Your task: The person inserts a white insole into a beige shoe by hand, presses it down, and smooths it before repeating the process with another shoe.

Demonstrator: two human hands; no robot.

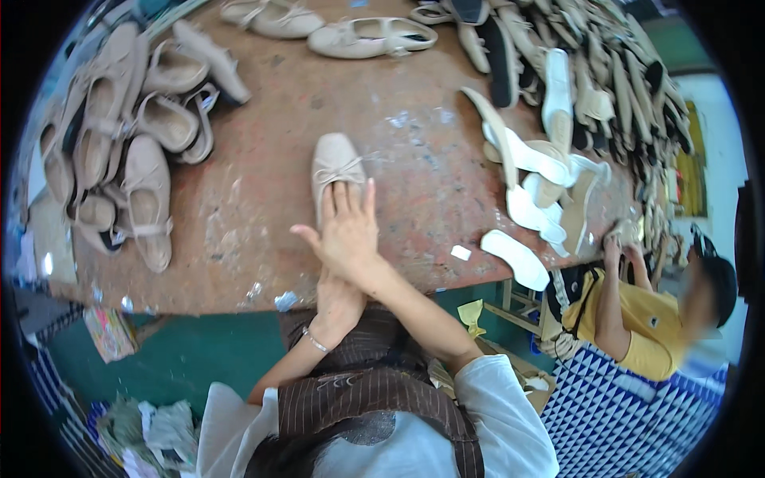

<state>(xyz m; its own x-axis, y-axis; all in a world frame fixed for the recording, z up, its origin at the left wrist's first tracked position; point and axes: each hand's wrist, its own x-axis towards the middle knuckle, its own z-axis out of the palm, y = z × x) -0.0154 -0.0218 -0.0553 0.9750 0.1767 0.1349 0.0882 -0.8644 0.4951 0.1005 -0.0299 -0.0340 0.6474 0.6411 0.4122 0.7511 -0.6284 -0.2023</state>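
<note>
A beige ballet flat with a small bow [338, 153] lies on the brown table, toe pointing away from me. My right hand [348, 233] lies palm down over its opening. The middle fingers reach into the shoe, while the thumb sticks out to the left and the little finger is spread to the right. Nothing shows gripped in that hand. My left hand [341, 301], with a bracelet at its wrist, crosses beneath the right one near the table's front edge. Its fingers are hidden, and so is the heel of the shoe.
Beige shoes [147, 191] are heaped at the left, with a pair [371, 37] at the far edge. White and tan insoles [526, 199] lie at the right, before a large shoe pile [594, 80]. A co-worker in yellow [637, 323] handles something at the right.
</note>
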